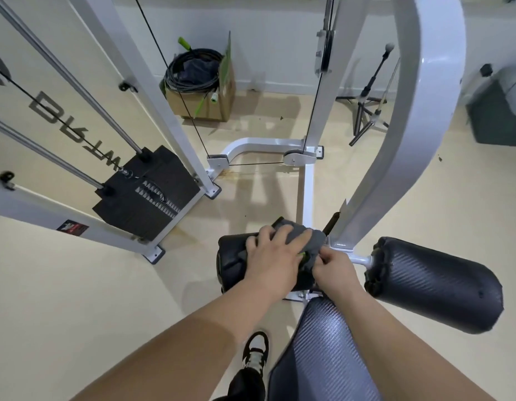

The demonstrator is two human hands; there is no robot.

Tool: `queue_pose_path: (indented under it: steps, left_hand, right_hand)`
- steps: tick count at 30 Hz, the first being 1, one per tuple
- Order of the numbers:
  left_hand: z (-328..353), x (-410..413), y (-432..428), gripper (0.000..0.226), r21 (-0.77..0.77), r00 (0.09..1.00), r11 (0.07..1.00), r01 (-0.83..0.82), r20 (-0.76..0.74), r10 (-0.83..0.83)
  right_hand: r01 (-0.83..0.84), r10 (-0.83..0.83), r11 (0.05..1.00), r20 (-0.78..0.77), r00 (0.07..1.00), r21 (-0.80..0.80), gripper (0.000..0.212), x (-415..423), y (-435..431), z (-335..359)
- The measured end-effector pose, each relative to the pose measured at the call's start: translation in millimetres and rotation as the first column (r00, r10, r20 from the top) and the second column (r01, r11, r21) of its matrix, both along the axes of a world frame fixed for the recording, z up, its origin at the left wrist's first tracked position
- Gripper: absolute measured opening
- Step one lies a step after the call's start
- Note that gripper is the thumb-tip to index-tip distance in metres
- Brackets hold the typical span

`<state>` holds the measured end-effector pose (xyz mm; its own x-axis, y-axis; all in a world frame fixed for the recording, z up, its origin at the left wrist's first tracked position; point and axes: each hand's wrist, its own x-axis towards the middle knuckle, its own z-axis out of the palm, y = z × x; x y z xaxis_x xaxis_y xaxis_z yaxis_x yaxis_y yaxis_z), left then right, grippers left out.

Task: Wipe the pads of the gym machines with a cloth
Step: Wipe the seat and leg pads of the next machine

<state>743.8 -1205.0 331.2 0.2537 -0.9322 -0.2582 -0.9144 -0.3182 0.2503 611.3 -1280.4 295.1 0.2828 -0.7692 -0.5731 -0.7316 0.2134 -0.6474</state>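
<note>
Cloth [304,235] — grey, draped over the top of the left roller pad [230,256], close by the machine's white upright [372,192]. Pressed down there by the left hand [275,256], palm flat, fingers spread and nearly straight across the fabric. Pinched at its near right edge by the right hand [335,269], fingers curled tight on a fold. Right roller pad [436,285] out on the other side of the upright — well apart from both hands. Black textured seat pad [323,351] just below the forearms. Off to the left, a black weight stack [147,192] on chrome guide rods. By the back wall, a cardboard box [204,102] full of coiled cable. One black-and-white shoe [255,353] on the beige floor [77,285].
</note>
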Motion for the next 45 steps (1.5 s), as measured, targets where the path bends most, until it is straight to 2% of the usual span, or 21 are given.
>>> queue_pose_path:
  steps: [3,6,9,12,14,17,21,26,29,33,35,38,42,45]
  left_hand:
    - [3.9,23.8,7.1,0.049,0.009,0.999,0.999,0.039,0.005,-0.039]
    - [11.7,58.7,44.4,0.047,-0.006,0.999,1.0,-0.007,0.039,0.007]
    - [11.2,80.0,83.4,0.047,-0.05,0.991,0.993,-0.107,0.07,0.11]
    - [9.3,70.1,61.3,0.047,-0.043,0.978,0.981,-0.191,0.073,0.193]
    - [6.1,49.5,20.3,0.046,-0.033,0.988,0.988,-0.149,0.034,0.15]
    - [4.1,20.9,-22.9,0.046,0.037,0.99,0.997,-0.067,-0.12,0.071]
    - [10.3,41.3,-3.3,0.049,0.039,0.997,0.999,0.021,-0.081,-0.018]
    - [11.5,86.4,70.6,0.051,-0.012,0.966,0.968,-0.249,0.069,0.249]
    - [15.9,61.8,59.7,0.054,-0.002,0.947,0.954,-0.299,0.121,0.297]
    - [12.0,6.4,22.3,0.063,0.003,0.99,0.991,-0.136,0.042,0.135]
    - [10.0,7.6,10.2,0.063,-0.012,0.999,0.999,-0.046,0.005,0.046]
    - [10.9,38.2,19.1,0.054,0.012,0.998,0.999,0.044,0.051,-0.045]
    - [15.4,90.5,52.1,0.049,0.073,0.964,0.966,-0.248,0.113,0.239]
    - [19.5,68.5,45.4,0.05,0.074,0.961,0.962,-0.262,0.106,0.254]
  right_hand:
    - [0.013,-0.015,0.996,0.024,1.0,0.085,0.032,0.7,-8.2,1.2]
    - [0.04,-0.053,0.985,0.074,0.996,0.169,0.031,1.2,-7.7,-3.5]
    - [0.038,-0.047,0.989,0.065,0.997,0.144,0.04,2.4,-2.9,-4.1]
    - [0.015,-0.019,0.996,0.036,0.999,0.091,0.039,3.5,0.0,-1.1]
    - [0.022,-0.026,0.997,0.039,0.999,0.077,0.037,3.5,2.0,-0.3]
    - [0.031,-0.033,0.999,0.05,0.998,0.041,0.034,-0.7,6.2,-0.1]
    - [0.111,-0.122,0.991,0.144,0.982,0.081,0.033,-10.4,17.0,-4.5]
    - [0.201,-0.227,0.969,0.185,0.956,0.146,0.037,-22.6,45.2,4.9]
    - [0.135,-0.152,0.98,0.112,0.982,0.144,0.021,-20.6,31.0,9.2]
    - [0.075,-0.081,0.996,0.114,0.99,0.054,0.032,1.8,0.1,27.4]
    - [0.045,-0.049,0.998,0.089,0.995,0.044,0.035,9.9,-10.2,28.7]
    - [-0.013,0.013,1.0,0.066,0.998,0.009,0.027,9.3,-10.4,19.7]
    - [0.043,-0.044,0.999,0.089,0.995,0.019,0.021,4.8,0.0,12.6]
    - [0.089,-0.09,0.996,0.065,0.994,0.014,0.029,2.0,5.8,14.7]
